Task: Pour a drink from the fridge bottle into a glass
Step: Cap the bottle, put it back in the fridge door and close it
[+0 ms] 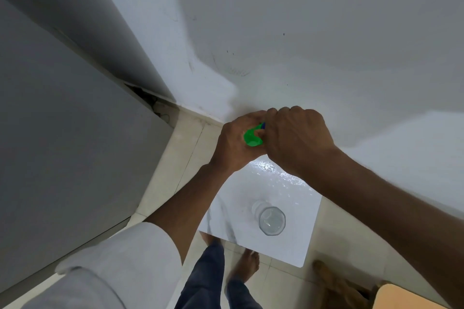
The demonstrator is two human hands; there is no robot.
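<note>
My left hand (234, 144) is wrapped around a green bottle (252, 137), of which only a short green part shows between my two hands. My right hand (297, 138) is closed over its far end, where a bit of blue (263, 125) peeks out; the cap itself is hidden. Both hands hover above the far end of a small white table (296, 246). An empty clear glass (272, 221) stands upright on that table, nearer to me than the hands.
The grey fridge (62, 145) stands shut at the left. A white wall (301, 32) runs behind the table. Beige floor tiles (173, 170), my feet and legs lie below. A wooden corner (401, 296) shows at the bottom right.
</note>
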